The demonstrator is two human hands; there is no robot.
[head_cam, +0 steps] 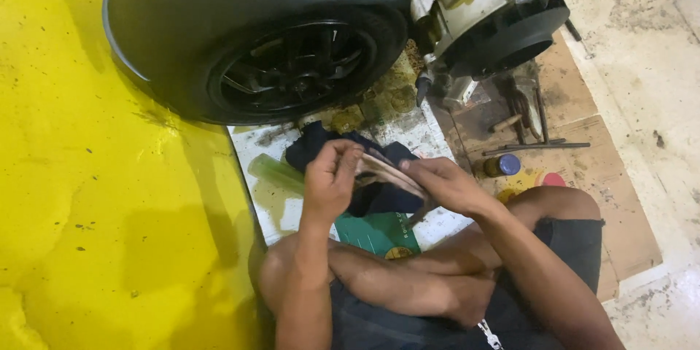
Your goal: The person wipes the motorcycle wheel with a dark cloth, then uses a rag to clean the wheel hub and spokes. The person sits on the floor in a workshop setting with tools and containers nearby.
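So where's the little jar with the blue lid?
In the head view, the small jar with the blue lid stands on the brown cardboard, just right of the right hand and below the engine.

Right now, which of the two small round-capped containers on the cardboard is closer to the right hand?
The blue-capped jar. It stands just beyond the right hand; the red-capped one lies farther out, by the knee.

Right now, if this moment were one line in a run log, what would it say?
left hand: pinches pale strip | right hand: grips strip's other end | beneath: dark cloth | ahead: black wheel, engine
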